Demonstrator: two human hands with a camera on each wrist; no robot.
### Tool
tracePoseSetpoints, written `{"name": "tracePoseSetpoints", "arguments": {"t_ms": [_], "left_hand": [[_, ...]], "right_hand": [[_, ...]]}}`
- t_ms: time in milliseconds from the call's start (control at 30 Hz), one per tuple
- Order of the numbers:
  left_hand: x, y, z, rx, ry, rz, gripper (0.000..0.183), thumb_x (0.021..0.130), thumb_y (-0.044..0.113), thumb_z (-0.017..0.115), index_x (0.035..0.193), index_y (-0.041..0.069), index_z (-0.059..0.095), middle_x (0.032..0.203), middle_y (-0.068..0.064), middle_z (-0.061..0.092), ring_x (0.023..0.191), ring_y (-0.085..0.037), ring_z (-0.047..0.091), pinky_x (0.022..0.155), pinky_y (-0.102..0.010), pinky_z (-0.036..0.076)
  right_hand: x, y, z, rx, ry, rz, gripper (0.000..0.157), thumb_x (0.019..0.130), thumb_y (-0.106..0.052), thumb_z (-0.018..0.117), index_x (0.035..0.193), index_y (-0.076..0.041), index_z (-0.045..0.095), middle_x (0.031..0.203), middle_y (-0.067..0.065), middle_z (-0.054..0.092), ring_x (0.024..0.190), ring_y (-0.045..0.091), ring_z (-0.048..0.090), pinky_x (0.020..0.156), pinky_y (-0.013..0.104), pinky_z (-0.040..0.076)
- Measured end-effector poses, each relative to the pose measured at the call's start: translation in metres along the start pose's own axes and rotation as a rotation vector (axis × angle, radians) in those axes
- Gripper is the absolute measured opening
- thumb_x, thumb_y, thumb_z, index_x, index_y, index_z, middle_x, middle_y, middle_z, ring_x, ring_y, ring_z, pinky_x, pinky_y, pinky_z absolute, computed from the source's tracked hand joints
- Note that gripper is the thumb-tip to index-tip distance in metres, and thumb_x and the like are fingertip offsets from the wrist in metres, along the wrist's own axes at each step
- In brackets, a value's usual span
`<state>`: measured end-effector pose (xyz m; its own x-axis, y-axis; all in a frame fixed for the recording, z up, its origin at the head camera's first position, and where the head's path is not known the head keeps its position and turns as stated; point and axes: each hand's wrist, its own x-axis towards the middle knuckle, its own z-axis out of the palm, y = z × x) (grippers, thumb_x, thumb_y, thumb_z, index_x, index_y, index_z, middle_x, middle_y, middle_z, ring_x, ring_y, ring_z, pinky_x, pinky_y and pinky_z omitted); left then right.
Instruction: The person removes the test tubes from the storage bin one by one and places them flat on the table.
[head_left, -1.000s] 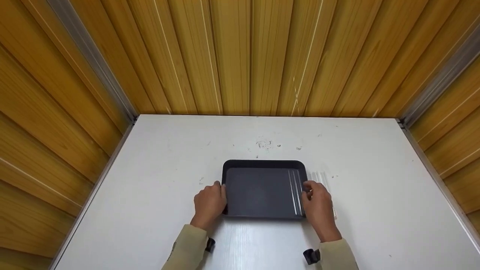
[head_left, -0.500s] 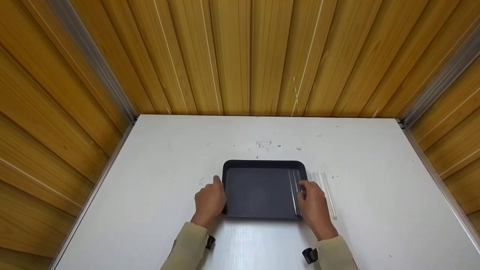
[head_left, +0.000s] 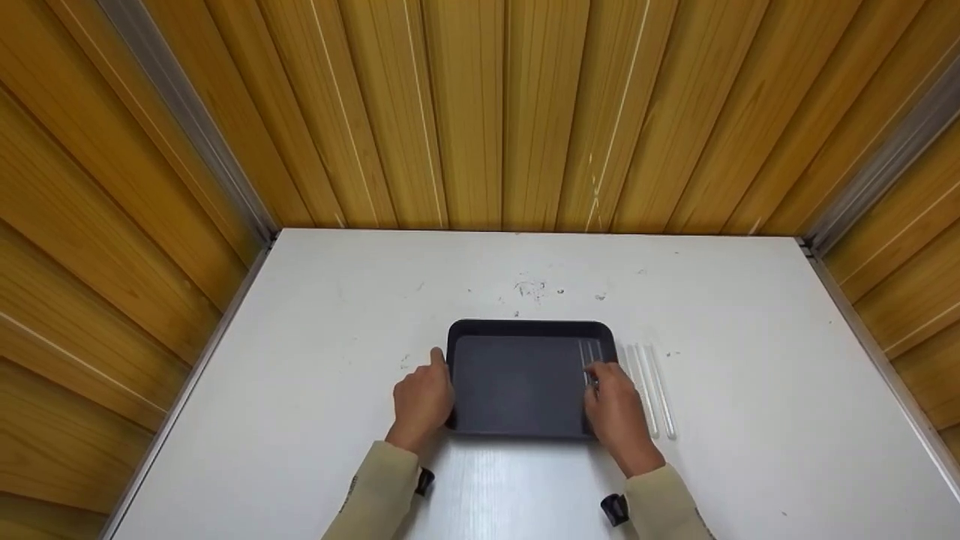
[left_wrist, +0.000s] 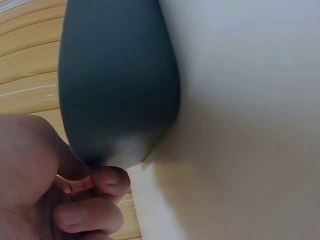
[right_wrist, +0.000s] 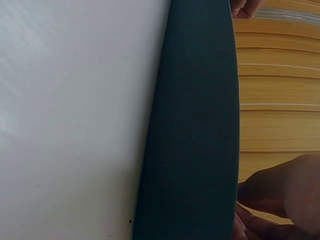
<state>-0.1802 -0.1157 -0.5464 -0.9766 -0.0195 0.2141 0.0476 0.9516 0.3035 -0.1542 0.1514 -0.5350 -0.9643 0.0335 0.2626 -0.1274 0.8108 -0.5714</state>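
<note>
A dark grey rectangular tray (head_left: 517,390) lies on the white table. My left hand (head_left: 422,400) grips its left wall; in the left wrist view that hand's curled fingers (left_wrist: 111,182) are at the tray's corner (left_wrist: 120,90). Thin clear rods (head_left: 583,352) lie lengthwise inside the tray along its right side. Over these rods is my right hand (head_left: 616,411), fingers curled and fingertips low in the tray. I cannot tell whether it pinches a rod. In the right wrist view the tray wall (right_wrist: 192,120) hides its fingertips.
To the right of the tray, several more clear rods (head_left: 661,397) lie side by side on the white table (head_left: 750,360). Wood-patterned panels (head_left: 525,112) rise behind the table and at both sides. Small dark marks (head_left: 530,289) dot the tabletop beyond the tray.
My right hand has moved left from the tray's right rim to over the rods inside, uncovering the rods on the table. My left hand stays at the left wall, its index finger straighter.
</note>
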Motion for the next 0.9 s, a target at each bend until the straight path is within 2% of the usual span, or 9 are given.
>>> {"name": "tracePoseSetpoints", "arguments": {"t_ms": [333,733,900], "left_hand": [[0.000,0.001,0.001,0.027,0.026,0.035,0.029,0.097,0.015,0.053,0.122,0.000,0.056,0.065,-0.014,0.065,0.047,-0.025,0.057,0.042,-0.037,0.040],[0.000,0.001,0.001,0.034,0.054,0.045,0.022,0.097,0.015,0.054,0.114,0.002,0.057,0.065,-0.014,0.065,0.047,-0.027,0.057,0.042,-0.038,0.039],[0.002,0.002,-0.002,0.029,0.028,0.027,0.022,0.096,0.015,0.055,0.112,0.000,0.058,0.066,-0.015,0.065,0.049,-0.029,0.058,0.044,-0.041,0.042]], "right_hand": [[-0.002,-0.002,0.007,-0.060,-0.069,-0.054,0.026,0.082,0.006,0.068,0.108,0.005,0.065,0.099,0.018,0.063,0.094,0.034,0.065,0.078,0.043,0.053],[0.001,0.000,0.013,-0.104,-0.049,-0.065,0.027,0.081,0.006,0.070,0.107,0.005,0.065,0.097,0.019,0.061,0.091,0.035,0.064,0.074,0.043,0.053],[0.001,-0.001,0.017,-0.127,-0.044,-0.070,0.029,0.079,0.006,0.071,0.107,0.005,0.065,0.102,0.024,0.062,0.095,0.039,0.064,0.078,0.046,0.053]]}}
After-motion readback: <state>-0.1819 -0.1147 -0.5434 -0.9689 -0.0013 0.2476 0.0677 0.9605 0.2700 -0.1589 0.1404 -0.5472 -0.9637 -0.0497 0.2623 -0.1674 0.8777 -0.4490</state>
